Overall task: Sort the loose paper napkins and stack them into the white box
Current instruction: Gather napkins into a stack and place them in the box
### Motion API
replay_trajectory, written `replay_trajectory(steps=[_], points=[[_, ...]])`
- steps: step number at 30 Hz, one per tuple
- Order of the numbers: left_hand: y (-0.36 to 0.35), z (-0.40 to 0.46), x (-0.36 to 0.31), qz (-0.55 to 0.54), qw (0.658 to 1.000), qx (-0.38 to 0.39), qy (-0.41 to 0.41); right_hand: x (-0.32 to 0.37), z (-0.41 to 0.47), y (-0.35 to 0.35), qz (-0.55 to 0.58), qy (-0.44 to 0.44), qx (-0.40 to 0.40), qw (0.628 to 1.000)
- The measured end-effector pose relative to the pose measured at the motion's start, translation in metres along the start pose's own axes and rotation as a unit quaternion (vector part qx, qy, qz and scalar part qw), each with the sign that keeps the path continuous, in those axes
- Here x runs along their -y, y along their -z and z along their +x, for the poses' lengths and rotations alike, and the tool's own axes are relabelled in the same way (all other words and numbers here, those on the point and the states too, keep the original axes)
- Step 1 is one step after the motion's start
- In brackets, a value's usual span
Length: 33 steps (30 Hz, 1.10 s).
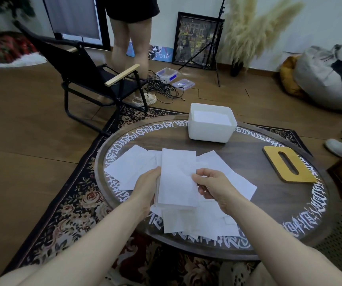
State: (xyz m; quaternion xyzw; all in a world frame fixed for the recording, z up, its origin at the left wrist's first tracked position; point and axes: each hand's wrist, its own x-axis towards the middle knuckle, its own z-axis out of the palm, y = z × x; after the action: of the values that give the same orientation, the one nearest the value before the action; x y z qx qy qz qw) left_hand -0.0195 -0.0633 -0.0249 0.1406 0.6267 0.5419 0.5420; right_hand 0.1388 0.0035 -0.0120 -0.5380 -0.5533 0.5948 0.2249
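Note:
A small stack of white paper napkins (177,176) is held above the round table between both hands. My left hand (146,185) grips its left edge, and my right hand (209,183) pinches its right edge. Several loose napkins (132,166) lie scattered on the table under and around the hands. The white box (210,131) stands at the table's far side, open, with white napkins lying flat inside it.
A yellow wooden lid with a slot (288,164) lies on the right of the round dark table (248,162). Beyond the table stand a black folding chair (95,79) and a person's legs (131,44). A tangle of cables (164,89) lies on the floor.

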Motion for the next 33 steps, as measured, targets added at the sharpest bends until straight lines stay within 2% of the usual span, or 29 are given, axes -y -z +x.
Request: replay_trajectory(steps=[7, 14, 19, 22, 26, 30, 33], points=[[0.000, 0.001, 0.001, 0.011, 1.000, -0.007, -0.002, -0.001, 0.001, -0.003, -0.018, -0.004, 0.004, 1.000], [0.004, 0.003, 0.006, 0.041, 0.997, 0.021, -0.060, -0.001, 0.000, -0.001, -0.029, -0.009, 0.018, 0.999], [0.007, 0.002, 0.002, 0.039, 0.997, 0.025, -0.061, 0.003, -0.002, 0.006, -0.057, -0.024, 0.002, 0.998], [0.008, -0.001, -0.003, 0.030, 0.996, 0.064, -0.047, 0.001, 0.000, 0.013, -0.051, -0.068, 0.025, 0.996], [0.008, -0.008, -0.008, 0.063, 0.984, 0.168, 0.004, 0.002, -0.001, 0.023, 0.025, -0.128, 0.105, 0.986], [0.010, -0.007, -0.005, 0.120, 0.961, 0.245, 0.043, -0.001, 0.001, 0.031, 0.055, -0.126, 0.115, 0.984], [0.011, -0.004, -0.004, 0.177, 0.951, 0.253, 0.033, 0.001, -0.001, 0.039, 0.003, -0.105, 0.133, 0.985]])
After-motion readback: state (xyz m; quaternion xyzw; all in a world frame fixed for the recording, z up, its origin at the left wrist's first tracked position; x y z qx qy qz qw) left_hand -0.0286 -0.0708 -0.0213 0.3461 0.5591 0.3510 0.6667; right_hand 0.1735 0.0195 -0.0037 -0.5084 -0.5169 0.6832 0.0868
